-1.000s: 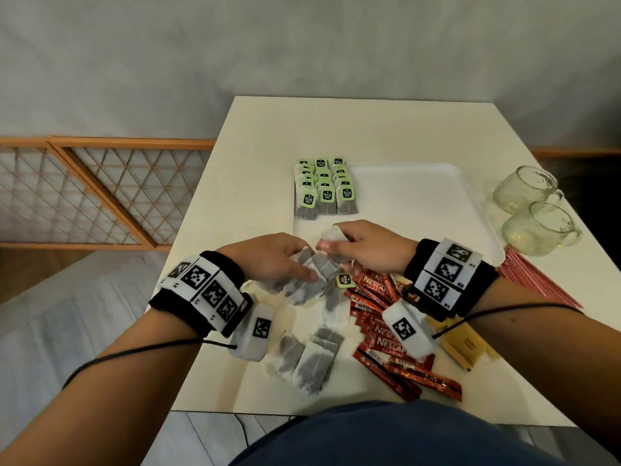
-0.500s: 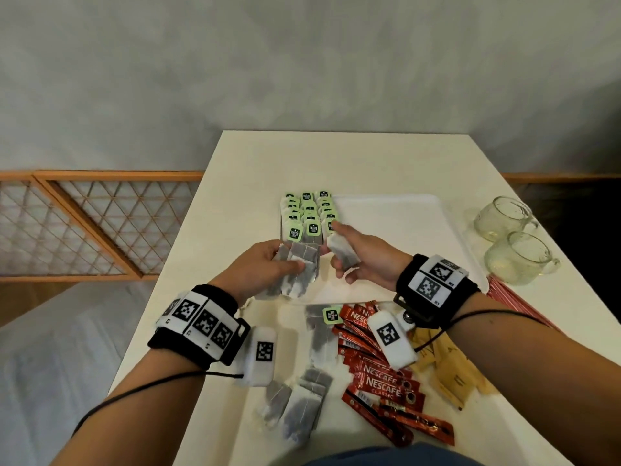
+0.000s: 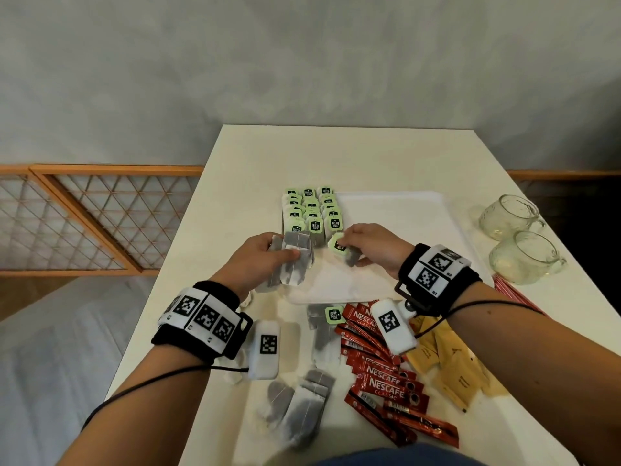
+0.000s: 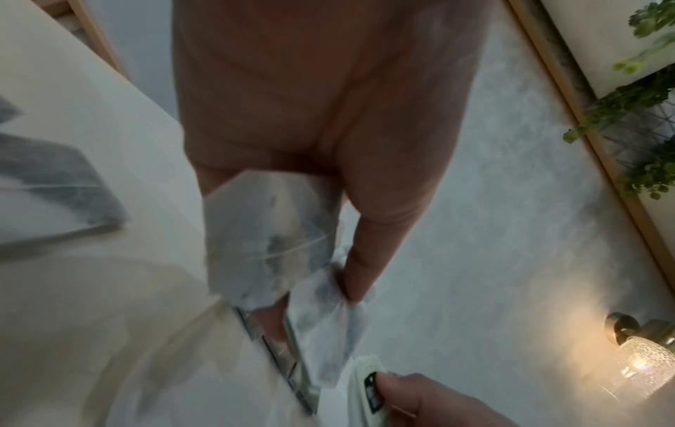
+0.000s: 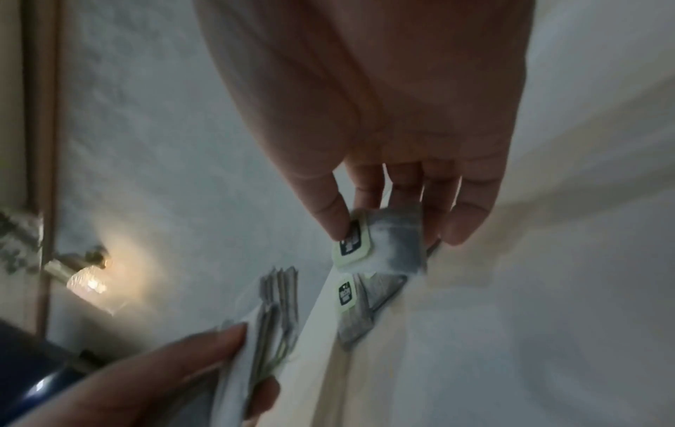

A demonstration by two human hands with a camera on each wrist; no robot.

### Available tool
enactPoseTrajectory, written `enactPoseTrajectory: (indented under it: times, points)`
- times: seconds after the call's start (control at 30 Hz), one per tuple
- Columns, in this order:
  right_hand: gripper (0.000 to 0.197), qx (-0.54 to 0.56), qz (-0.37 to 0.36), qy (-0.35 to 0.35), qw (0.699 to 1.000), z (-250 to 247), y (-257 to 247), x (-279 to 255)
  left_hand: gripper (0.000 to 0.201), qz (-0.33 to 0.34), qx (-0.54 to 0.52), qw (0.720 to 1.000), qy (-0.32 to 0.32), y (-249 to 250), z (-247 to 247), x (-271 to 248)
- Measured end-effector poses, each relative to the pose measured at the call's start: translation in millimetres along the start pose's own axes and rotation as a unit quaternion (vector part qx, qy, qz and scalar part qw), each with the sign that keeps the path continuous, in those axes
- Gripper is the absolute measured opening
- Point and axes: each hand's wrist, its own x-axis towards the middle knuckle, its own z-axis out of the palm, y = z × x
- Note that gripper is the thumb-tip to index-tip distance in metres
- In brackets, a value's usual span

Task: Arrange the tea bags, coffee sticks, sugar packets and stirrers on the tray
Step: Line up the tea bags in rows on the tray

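Right hand point(image 3: 368, 248) pinches tea bag point(image 3: 343, 248) — tag leftward.

Green tags point(image 3: 312, 210), red coffee sticks point(image 3: 386, 386), white tray point(image 3: 403, 213).

We see tea bags point(image 3: 291, 264) of thin, soft, see-through paper with smooth green paper tags point(image 3: 337, 244). The coffee sticks point(image 3: 386, 386) are shiny red foil. The sugar packets point(image 3: 452, 371) look like matt yellow-brown paper. The tray point(image 3: 396, 216) is smooth white plastic, the desk point(image 3: 336, 156) smooth and matt. The cups point(image 3: 522, 255) are clear bumpy glass.
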Motion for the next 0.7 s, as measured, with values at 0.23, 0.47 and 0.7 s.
enactPoseTrajectory:
  times: [0.23,0.47,0.7]
  points:
    - [0.021,-0.128,-0.054,0.032,0.99,8,-10,25,0.012,-0.023,0.036,0.998,0.045,-8,-3,11]
    - [0.017,-0.137,-0.065,0.101,0.983,18,-16,43,0.019,-0.035,0.027,0.998,0.054,-12,-6,15]
    - [0.02,-0.048,-0.041,0.1,0.993,23,-20,52,0.013,-0.036,0.007,0.997,0.064,-15,-17,14]
